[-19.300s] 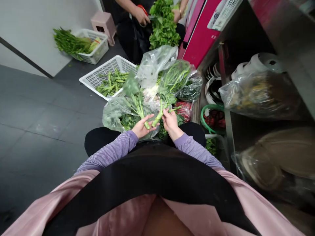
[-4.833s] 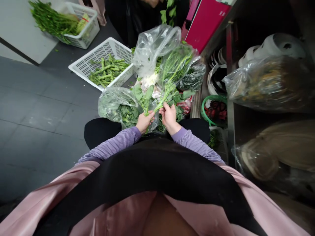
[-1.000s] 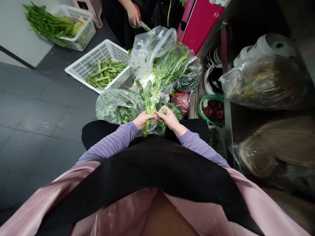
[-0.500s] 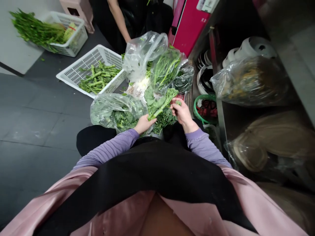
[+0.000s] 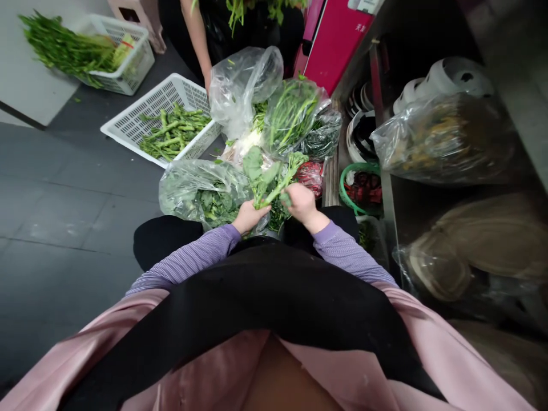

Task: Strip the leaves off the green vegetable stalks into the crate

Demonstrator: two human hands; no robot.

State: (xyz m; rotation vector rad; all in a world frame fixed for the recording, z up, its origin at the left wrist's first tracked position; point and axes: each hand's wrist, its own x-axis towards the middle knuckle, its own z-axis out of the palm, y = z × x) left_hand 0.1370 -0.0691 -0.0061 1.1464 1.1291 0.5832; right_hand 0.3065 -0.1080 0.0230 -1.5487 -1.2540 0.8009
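Observation:
A leafy green stalk [image 5: 276,187] with a budded head slants up to the right, its lower end gripped by my left hand [image 5: 250,217]. Close against its right side, my right hand [image 5: 301,203] is closed with a bit of green leaf showing at the fingers. Below and left lies an open plastic bag of leafy greens [image 5: 214,202]. More loose leaves lie under my hands, partly hidden by them. Peeled-looking green stalks [image 5: 173,132] lie in a white slotted basket [image 5: 141,108] farther left.
Beyond are bags of long greens [image 5: 291,114] and a red-filled bag [image 5: 311,176]. Another white basket [image 5: 128,85] holds leafy bunches. A co-worker's arm [image 5: 197,34] reaches down behind the bags. A green-rimmed basket [image 5: 342,191] and metal shelf [image 5: 390,211] are at the right.
My right hand has moved left and down along the stalk, closer to my left hand. Green leaves have come into view in front of the co-worker at the top.

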